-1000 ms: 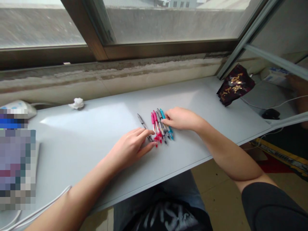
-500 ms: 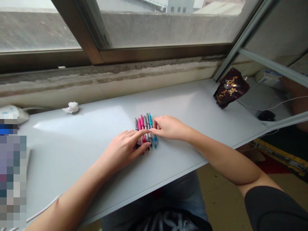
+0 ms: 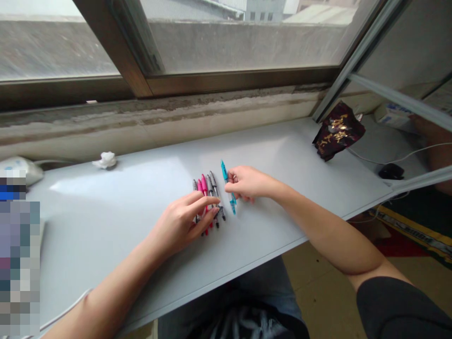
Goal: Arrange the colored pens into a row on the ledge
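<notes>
Several retractable pens lie side by side on the pale grey tabletop (image 3: 106, 221). Among them are two pink pens (image 3: 204, 190) and grey pens (image 3: 213, 186). My left hand (image 3: 183, 221) rests across their lower halves, its fingers spread and hiding part of the barrels. To the right, a blue pen (image 3: 226, 182) stands apart from the group, slightly tilted. My right hand (image 3: 249, 183) pinches it around the middle between thumb and fingers, covering part of the barrel.
A dark bag with gold print (image 3: 338, 132) lies at the far right of the tabletop, past a window frame. A white crumpled object (image 3: 106, 160) sits by the wall. A black computer mouse (image 3: 391, 172) and a white cable (image 3: 395, 155) lie beyond the right end.
The blue pen has moved right, away from the other pens, in my right hand. My left hand has stayed on the remaining group, which now lies slightly apart from the blue pen.
</notes>
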{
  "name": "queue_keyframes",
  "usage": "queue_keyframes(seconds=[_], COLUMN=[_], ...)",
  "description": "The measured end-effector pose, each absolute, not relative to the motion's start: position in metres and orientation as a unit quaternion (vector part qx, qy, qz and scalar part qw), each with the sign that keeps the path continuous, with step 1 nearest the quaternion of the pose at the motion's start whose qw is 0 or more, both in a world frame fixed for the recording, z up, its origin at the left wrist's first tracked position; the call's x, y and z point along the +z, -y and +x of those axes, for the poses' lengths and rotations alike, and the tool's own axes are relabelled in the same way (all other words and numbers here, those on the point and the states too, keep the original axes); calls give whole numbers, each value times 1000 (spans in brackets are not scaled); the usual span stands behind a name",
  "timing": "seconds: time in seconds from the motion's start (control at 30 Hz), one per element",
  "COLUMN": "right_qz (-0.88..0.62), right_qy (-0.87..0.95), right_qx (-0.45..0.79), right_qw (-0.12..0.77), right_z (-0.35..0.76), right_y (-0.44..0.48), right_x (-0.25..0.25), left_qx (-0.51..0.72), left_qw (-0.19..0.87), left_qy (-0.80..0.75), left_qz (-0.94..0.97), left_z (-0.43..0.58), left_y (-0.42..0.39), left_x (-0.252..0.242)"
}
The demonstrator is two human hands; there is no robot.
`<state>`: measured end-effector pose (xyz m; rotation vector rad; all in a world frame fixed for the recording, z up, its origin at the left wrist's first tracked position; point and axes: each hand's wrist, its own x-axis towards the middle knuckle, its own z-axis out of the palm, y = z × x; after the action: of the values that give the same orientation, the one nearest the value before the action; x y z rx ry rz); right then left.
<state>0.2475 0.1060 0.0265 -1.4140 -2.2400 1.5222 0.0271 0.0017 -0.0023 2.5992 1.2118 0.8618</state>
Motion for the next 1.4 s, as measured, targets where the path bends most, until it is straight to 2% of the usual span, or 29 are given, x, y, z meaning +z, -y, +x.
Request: queue_keyframes(seconds=[0.13,0.27,0.47,0.7,0.83,1.03,1.2,1.4], right_qz=[-450,-374,-295,-277,-305,-375,-374,-302], right_qy=[669,619,548,588,591,530,481,569], right_qx=[584,679,766,740,712,738,780,755], right_qw=[90,128,161,175,224,185,141,124], right_z=[257,255,247,243,247,239,238,245], right_y=[-118,-111,-98,-90,-95,-91,-90,-96], right_x=[25,27,28,31,33,33,34,27], left_qx=[278,298,326,343,327,306,275,255], left_qw=[68,64,10,-12,-17,-94,-126,-114], left_qy=[-406,-433,-436,-436,-480,-490,-477,-477], left_qz=[868,848,839,832,814,811,825,833], left_z=[26,28,36,37,31,28,33,35], left_y=[-2,0,6,8,5,6,8,6], left_x=[-1,-1,0,2,-1,3,5,-2])
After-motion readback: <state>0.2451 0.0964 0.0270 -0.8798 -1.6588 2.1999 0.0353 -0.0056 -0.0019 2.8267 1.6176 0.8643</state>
